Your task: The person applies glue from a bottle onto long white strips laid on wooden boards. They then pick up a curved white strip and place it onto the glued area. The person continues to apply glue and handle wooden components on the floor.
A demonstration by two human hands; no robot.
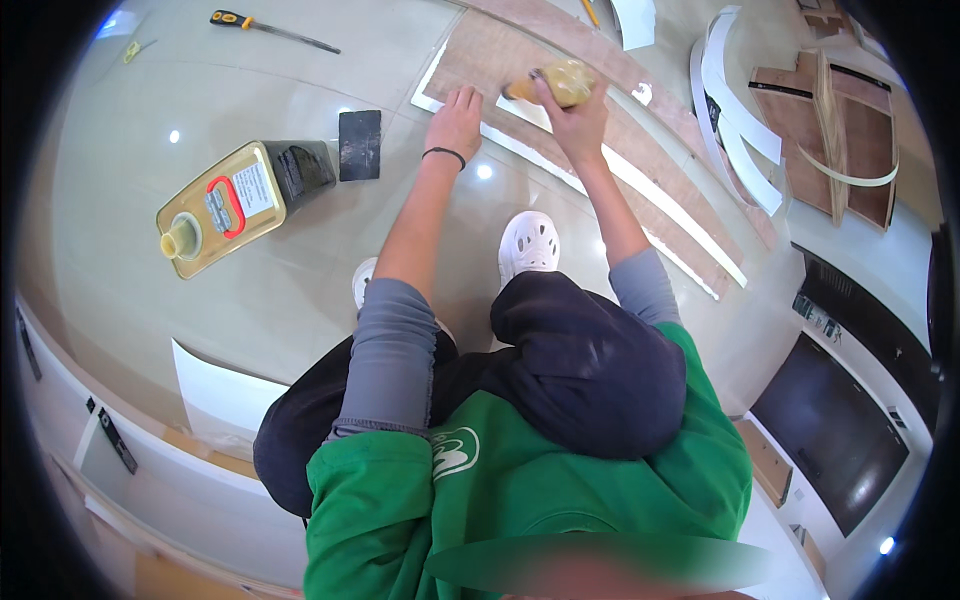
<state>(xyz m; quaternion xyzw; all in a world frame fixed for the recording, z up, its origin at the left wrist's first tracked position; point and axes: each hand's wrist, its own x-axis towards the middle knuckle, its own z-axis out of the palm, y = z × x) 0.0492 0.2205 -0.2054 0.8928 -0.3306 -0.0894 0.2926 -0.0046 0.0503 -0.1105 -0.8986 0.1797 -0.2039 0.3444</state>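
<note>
My left hand (457, 122) is at the near left edge of a brown wooden panel (490, 58) on the floor, its fingers bent together over the white-edged border. A dark band circles that wrist. Above the same panel, my right hand (580, 118) is closed around a yellowish lump in shiny clear plastic (563, 84) with a brownish, dark-tipped end pointing left; its exact kind cannot be made out. A white strip (640, 195) runs along the panel. Left of my hands lie a black flat plate (360, 145) and a gold rectangular can (250, 200) with a red handle and yellow cap.
An orange-and-black handled file or screwdriver (275, 31) lies at the far left. Curved white strips (735, 110) and a wooden frame (835, 135) stand at right. White cabinet parts (130, 430) line the lower left; a dark-panelled unit (830, 430) is at lower right.
</note>
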